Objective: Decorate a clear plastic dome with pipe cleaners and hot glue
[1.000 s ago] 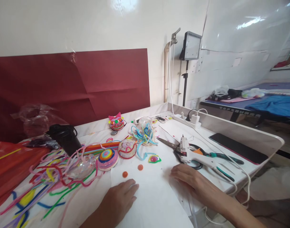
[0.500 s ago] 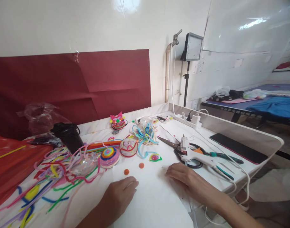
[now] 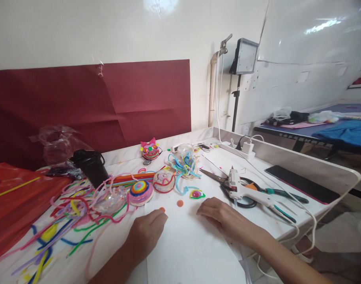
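Note:
My left hand (image 3: 146,232) is over a white sheet of paper (image 3: 189,248), its fingers loosely bent and reaching forward. Its fingertips partly cover an orange disc (image 3: 162,210); a grip on it is not visible. A second orange disc (image 3: 180,203) lies flat on the sheet between my hands. My right hand (image 3: 220,217) hovers or rests near the sheet's right edge, fingers loosely curved and nothing visible in them. Just beyond it lies an eye-shaped piece (image 3: 197,194) with a green outline and a pink centre.
Pipe-cleaner-covered domes (image 3: 139,192), (image 3: 164,180) and tangled pipe cleaners (image 3: 70,213) spread leftward, near a black cup (image 3: 90,167). A cat-faced piece (image 3: 150,149) stands behind. On the right are scissors (image 3: 217,177), a white glue gun (image 3: 242,189), its cord, pliers (image 3: 287,196) and a phone (image 3: 301,183).
My left hand has moved forward, so its fingertips now overlap the nearer orange disc. My right hand has shifted slightly left and forward. The view has swung a little to the left.

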Action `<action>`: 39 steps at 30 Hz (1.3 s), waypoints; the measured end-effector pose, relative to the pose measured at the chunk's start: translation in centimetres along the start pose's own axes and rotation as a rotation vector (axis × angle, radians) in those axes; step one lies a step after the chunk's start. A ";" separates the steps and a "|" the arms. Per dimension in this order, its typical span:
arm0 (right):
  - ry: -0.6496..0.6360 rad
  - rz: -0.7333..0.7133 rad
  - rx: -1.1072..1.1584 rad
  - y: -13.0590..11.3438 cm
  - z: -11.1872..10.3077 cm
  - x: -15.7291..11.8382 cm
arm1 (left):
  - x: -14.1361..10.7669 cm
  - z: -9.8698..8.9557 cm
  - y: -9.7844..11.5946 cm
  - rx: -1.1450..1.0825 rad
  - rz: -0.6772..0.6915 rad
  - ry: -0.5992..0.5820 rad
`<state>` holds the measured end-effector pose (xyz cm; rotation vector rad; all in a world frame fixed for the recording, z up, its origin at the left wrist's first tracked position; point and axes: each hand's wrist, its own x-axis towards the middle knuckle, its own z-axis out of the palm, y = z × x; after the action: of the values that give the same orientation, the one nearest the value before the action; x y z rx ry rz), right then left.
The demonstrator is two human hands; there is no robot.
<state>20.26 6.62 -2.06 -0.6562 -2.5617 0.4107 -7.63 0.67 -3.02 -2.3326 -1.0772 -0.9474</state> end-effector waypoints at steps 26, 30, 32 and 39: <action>-0.025 0.297 -0.274 -0.9 0.1 3.2 | -0.6 0.6 -3.5 0.017 -0.253 0.102; -0.143 0.309 -0.285 -2.0 0.8 3.1 | -0.8 0.7 -3.6 0.021 -0.237 0.094; -0.153 0.262 -0.259 -2.6 0.9 3.2 | -0.9 0.7 -3.6 0.019 -0.242 0.083; -0.038 0.249 -0.222 -2.4 0.9 4.4 | -0.8 0.5 -3.3 0.018 -0.236 0.061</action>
<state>15.47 6.66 -0.34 -1.0643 -2.5915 0.2208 -10.36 2.63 -3.74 -2.1805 -1.3508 -1.0805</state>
